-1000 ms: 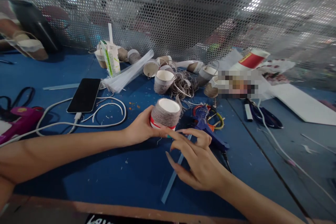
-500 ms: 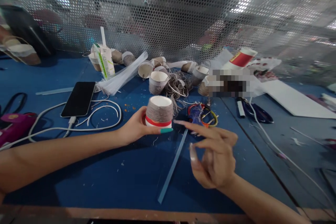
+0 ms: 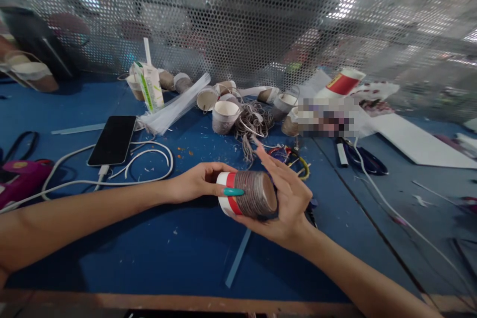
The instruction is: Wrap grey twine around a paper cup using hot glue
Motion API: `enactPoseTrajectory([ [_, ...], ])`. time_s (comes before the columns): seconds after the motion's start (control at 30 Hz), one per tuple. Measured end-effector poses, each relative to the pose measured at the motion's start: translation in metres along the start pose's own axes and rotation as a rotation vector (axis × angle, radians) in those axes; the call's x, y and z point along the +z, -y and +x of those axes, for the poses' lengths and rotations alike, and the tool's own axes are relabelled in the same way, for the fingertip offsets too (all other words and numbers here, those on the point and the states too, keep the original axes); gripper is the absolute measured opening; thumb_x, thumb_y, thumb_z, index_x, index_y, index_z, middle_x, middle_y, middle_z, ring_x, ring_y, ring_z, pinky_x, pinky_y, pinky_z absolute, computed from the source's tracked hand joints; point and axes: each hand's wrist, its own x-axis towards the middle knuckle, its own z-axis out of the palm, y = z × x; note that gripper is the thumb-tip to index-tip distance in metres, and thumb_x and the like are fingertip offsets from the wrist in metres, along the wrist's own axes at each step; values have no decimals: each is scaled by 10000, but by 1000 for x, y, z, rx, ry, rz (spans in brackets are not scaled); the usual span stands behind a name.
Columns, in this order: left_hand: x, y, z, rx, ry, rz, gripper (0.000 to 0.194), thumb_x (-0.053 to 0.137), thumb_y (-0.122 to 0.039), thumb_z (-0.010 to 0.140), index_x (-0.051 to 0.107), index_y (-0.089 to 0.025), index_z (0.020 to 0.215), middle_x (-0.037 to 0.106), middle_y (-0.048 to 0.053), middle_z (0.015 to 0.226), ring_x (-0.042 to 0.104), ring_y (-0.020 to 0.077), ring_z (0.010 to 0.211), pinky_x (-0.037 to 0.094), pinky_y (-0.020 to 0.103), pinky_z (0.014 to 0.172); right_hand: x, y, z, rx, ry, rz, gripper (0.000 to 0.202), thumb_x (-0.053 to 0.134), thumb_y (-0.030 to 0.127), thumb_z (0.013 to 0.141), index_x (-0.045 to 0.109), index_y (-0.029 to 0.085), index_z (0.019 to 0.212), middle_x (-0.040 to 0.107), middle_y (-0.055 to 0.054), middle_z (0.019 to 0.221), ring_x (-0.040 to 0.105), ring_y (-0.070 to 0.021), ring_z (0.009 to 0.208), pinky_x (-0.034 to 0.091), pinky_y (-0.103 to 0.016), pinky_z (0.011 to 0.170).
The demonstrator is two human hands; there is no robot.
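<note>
A paper cup [image 3: 256,194] wrapped in grey-brown cord, with a red band and a white rim part, lies on its side in the air above the blue table [image 3: 149,253]. My left hand [image 3: 203,181] grips its white and red end, a teal thumbnail across the band. At the cup's base is my right hand [image 3: 292,198], its palm and thumb against the cord and its fingers stretched upward. Behind them sit a tangle of grey cord [image 3: 257,121] and a wrapped cup [image 3: 224,118]. A translucent strip [image 3: 237,261] lies below the cup.
At the left are a phone [image 3: 113,140] with a white cable and a purple glue gun [image 3: 24,181]. Several small wrapped cups and a bundle of clear strips [image 3: 179,107] stand along the mesh screen. Scissors [image 3: 367,159] and a white board [image 3: 421,139] lie right.
The cup has been tipped from upright onto its side, its base now toward the right. My right hand has moved in from the right and now touches it.
</note>
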Motion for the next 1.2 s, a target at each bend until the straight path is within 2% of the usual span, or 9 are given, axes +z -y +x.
enactPoseTrajectory([
  [0.07,-1,1,1,5,-37,-64,457,900,-266,587,705,-172,990,718,20,951,650,146,861,485,313,877,2,-1,-3,22,-24,71,1153,857,443,616,175,269,1529,323,-166,1573,494,-408,1307,479,-589,1007],
  [0.13,-2,3,2,8,-81,-157,460,907,-307,579,703,-165,966,716,17,919,651,133,825,488,299,855,4,-2,-7,55,-24,139,1218,873,462,585,111,305,1523,247,-155,1605,422,-426,1366,449,-627,1033],
  [0.27,-2,10,2,-21,-93,-292,503,894,-409,591,684,-149,966,713,40,922,664,146,860,492,300,868,8,-3,-9,139,31,145,1181,871,389,604,124,310,1514,334,-152,1562,419,-406,1374,429,-635,1057],
  [0.47,4,14,-1,-27,-36,-234,514,849,-467,644,670,-153,1009,722,72,983,678,170,899,501,328,902,6,-5,-3,111,13,134,924,739,189,699,266,226,1492,475,-175,1462,481,-367,1340,446,-588,1065],
  [0.6,8,10,-3,-21,14,-47,589,877,-413,610,645,-154,1085,719,95,1078,676,208,983,495,349,932,5,-6,-4,86,25,99,887,761,242,712,315,227,1478,494,-181,1448,508,-374,1319,477,-579,1050],
  [0.73,10,6,-5,-38,2,85,681,905,-266,564,604,-154,1164,720,100,1102,685,227,979,503,385,933,5,-4,-7,100,77,166,959,760,211,743,211,230,1530,338,-179,1564,354,-383,1427,406,-598,1123],
  [0.83,9,5,-4,-25,-16,51,641,907,-296,559,636,-139,1118,733,109,1082,695,230,972,496,395,958,6,-3,-6,102,39,214,1024,785,242,744,145,230,1542,260,-181,1599,283,-377,1460,360,-604,1154],
  [1.0,2,4,-2,-74,67,-88,621,908,-335,561,670,-112,1090,741,138,1080,702,214,986,465,380,1013,6,-8,-3,90,29,184,908,765,261,778,224,233,1506,406,-189,1511,419,-334,1401,380,-567,1154],
  [1.2,4,3,-2,-76,47,-31,537,895,-192,565,680,-144,1054,761,84,998,712,185,887,501,375,953,9,-9,-6,66,24,270,815,670,271,860,179,327,1508,413,-123,1533,401,-318,1415,320,-625,1165],
])
